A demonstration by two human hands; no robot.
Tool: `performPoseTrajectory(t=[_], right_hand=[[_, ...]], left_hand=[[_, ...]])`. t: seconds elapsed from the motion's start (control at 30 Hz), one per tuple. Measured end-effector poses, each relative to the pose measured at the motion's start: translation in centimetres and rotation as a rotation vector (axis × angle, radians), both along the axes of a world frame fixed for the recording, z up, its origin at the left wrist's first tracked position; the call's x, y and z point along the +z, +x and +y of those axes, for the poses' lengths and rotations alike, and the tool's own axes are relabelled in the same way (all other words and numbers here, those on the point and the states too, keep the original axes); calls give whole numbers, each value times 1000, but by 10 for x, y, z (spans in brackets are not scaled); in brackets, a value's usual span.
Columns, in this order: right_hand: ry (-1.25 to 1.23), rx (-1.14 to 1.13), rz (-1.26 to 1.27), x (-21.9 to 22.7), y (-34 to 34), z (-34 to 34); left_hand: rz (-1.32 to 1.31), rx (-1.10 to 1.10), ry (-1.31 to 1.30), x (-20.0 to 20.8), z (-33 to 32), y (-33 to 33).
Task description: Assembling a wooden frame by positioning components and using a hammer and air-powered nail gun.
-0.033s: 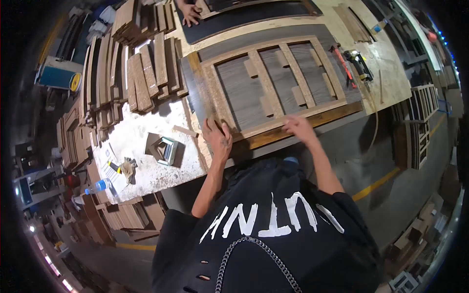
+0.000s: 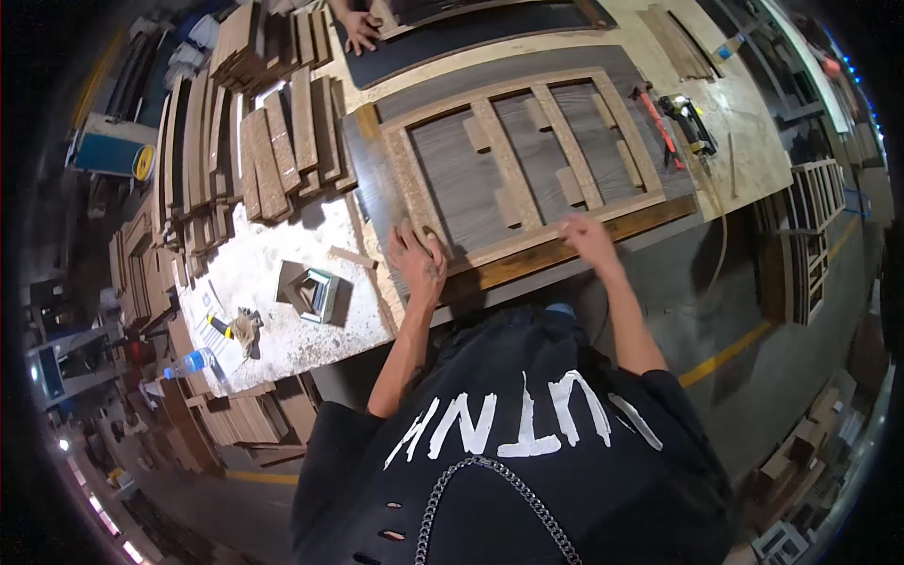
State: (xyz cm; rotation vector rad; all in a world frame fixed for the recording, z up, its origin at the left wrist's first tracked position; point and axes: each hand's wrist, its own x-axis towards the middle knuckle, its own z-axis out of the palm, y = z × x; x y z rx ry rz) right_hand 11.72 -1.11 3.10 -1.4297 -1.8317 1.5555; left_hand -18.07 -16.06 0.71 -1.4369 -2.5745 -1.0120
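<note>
A wooden frame (image 2: pixel 492 137) with several crossbars lies on a grey wood-grain panel (image 2: pixel 461 193). Small wood blocks (image 2: pixel 507 207) sit against the inner edges of its bars. My left hand (image 2: pixel 420 262) rests with fingers stretched out on the frame's near left corner. My right hand (image 2: pixel 591 241) hovers by the near rail, right of middle, its fingers curled together; whatever may be in them is too small to make out. Between the hands, a darker brown strip (image 2: pixel 527 264) runs along the panel's near edge.
Right of the frame lie a red-handled hammer (image 2: pixel 659 127) and a nail gun (image 2: pixel 692 122) with a hose. Wood strips (image 2: pixel 273 155) are stacked at left, near a box of metal pieces (image 2: pixel 311 292). A co-worker's hand (image 2: pixel 360 31) touches a black panel (image 2: pixel 452 52) at the far side.
My right hand has moved slightly right, and its fingers have drawn in. My left hand stays on the frame's corner. The view has shifted a little.
</note>
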Motion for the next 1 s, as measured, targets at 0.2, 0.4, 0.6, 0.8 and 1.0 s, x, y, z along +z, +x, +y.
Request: performPoseTrajectory(t=[0.2,0.4,0.6,0.8,1.0], right_hand=[[235,-412,-406,-13,117,126],[282,-216,-409,-22,166,184],[187,-122,-382,-7,160,195],[170,96,-426,-4,171,216],[268,64,-338,-8,183,220]], left_hand=[[57,183,-334,-31,72,24],[18,537,-457,-29,88,30],[35,518,-529,-27,94,33],[45,551,-551,-30,91,32],[127,562,-549,-42,89,26]])
